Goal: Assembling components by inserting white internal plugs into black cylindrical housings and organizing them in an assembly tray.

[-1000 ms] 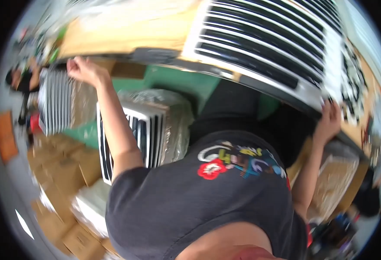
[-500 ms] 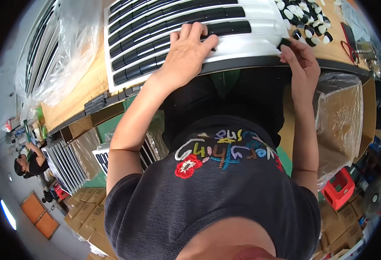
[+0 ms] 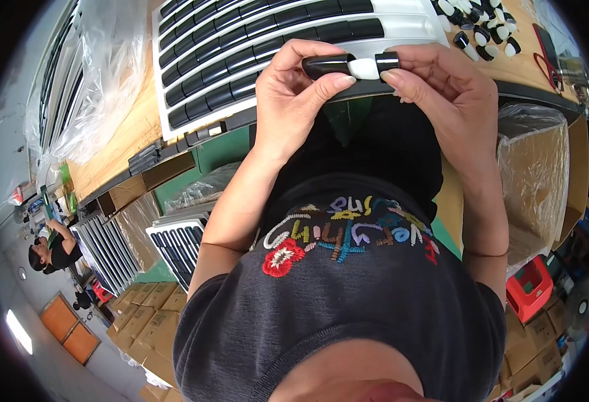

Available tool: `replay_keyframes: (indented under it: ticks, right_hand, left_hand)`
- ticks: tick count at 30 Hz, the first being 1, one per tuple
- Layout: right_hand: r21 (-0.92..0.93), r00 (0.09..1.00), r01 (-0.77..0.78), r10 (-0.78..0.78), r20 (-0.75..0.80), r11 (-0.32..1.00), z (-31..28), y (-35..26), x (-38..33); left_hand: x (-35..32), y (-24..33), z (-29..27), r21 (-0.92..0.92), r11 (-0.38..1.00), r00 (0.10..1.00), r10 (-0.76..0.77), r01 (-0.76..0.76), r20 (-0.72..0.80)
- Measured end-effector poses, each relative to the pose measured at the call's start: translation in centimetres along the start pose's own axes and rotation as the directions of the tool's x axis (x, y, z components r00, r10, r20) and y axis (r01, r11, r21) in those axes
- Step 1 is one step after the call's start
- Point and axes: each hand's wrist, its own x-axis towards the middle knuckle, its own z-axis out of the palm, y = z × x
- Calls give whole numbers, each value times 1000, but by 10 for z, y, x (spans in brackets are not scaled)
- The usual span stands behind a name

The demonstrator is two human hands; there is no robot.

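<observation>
My left hand pinches a glossy black tapered tube between thumb and fingers, its open end facing right. Opposite it, my right hand grips a short black-and-white plug by its black band. The plug's white rounded end points left and meets the tube's open end; whether it sits inside cannot be told. Both hands are above the near edge of a white tray, which carries rows of black tubes.
Loose black-and-white plugs lie right of the tray, near red-handled scissors. Clear plastic covers stacked trays at left. A plastic-lined carton and red stool stand at right. Another person is at far left.
My left hand has left the tray rows and now holds a black tube. My right hand has come left from the pile side with the plug, bringing the two pieces together.
</observation>
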Motion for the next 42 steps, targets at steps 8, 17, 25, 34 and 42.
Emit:
replay_keyframes:
  ticks: [8,17,25,34,42]
  right_hand:
    - [88,991,-130,127,40,988,4,2,-8]
    - [24,950,-262,254,183,965,-4,13,-10]
    - [131,939,-334,319,126,933,-4,42,-13]
    - [-518,974,-217,146,-175,827,-81,70,25]
    - [-858,989,88,-148,15,506,-122,78,44]
  left_hand:
    - [-7,-9,17,-69,997,989,-29,40,145]
    - [-18,-5,20,185,982,979,-71,35,192]
    - [-22,-25,24,244,962,970,-166,119,180]
    - [18,14,-41,939,8,937,-64,-343,342]
    - [17,5,-45,913,57,915,16,-403,403]
